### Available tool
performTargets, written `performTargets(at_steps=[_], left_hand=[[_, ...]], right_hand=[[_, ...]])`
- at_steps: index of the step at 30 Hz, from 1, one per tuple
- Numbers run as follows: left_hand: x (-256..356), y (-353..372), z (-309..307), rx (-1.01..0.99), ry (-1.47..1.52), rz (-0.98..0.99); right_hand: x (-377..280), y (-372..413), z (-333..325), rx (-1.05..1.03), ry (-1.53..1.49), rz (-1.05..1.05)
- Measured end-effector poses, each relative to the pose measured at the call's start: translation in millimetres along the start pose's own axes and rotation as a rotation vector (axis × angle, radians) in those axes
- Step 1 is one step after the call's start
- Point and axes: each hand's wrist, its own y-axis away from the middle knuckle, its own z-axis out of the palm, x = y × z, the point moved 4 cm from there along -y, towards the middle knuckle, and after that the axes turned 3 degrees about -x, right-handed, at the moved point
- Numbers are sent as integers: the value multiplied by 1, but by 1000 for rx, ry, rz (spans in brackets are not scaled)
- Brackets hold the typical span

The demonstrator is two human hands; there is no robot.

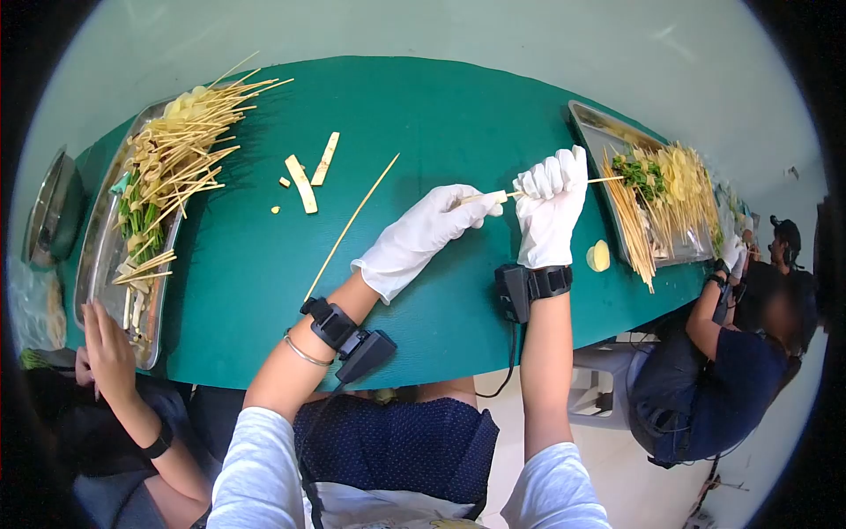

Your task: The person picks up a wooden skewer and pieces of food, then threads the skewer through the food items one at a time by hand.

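Both my hands wear white gloves and meet over the green table [423,115]. In my right hand [551,207] a bamboo skewer [606,180] is gripped in a fist, its free end pointing right. My left hand [429,231] pinches a pale yellowish strip of food [496,197], with the skewer's other end at it. A loose skewer [352,225] lies slanted left of my left hand. Farther left are two pale strips with darker edges, a wide one [301,183] and a narrow one [326,159], plus small scraps. Pale round slices [598,256] lie right of my right wrist.
A metal tray [165,331] on the left holds many filled skewers; another tray [592,125] on the right holds more. A metal bowl [53,212] stands far left. Another person's bare hand [110,353] is by the left tray; a seated person [740,361] is at right.
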Motion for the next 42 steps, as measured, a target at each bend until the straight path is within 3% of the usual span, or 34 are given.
performTargets(at_steps=[2, 5, 8, 14, 17, 20, 23, 27, 35, 42], left_hand=[[3, 2, 2, -11, 51, -39], [3, 0, 2, 73, -139, 87], [6, 2, 2, 206, -416, 74], [26, 12, 2, 294, -598, 184], [18, 5, 2, 257, -487, 170], [15, 8, 3, 100, -66, 99], [6, 3, 2, 17, 54, 8], [3, 0, 0, 76, -36, 29], [12, 4, 0, 294, -266, 153], [4, 0, 0, 278, -141, 136]], right_hand=[[-1, 0, 1, -4, 35, 7], [0, 1, 5, 2, 80, 19], [1, -1, -1, 20, 56, 18], [10, 0, -7, 166, 33, -46], [5, -2, -7, 154, 62, -51], [3, -1, -2, 109, 100, -46], [0, 0, 3, 52, 99, -18], [1, -2, -1, 24, 94, 2], [6, -1, -8, 163, 78, -20], [2, -1, -7, 181, 88, -41]])
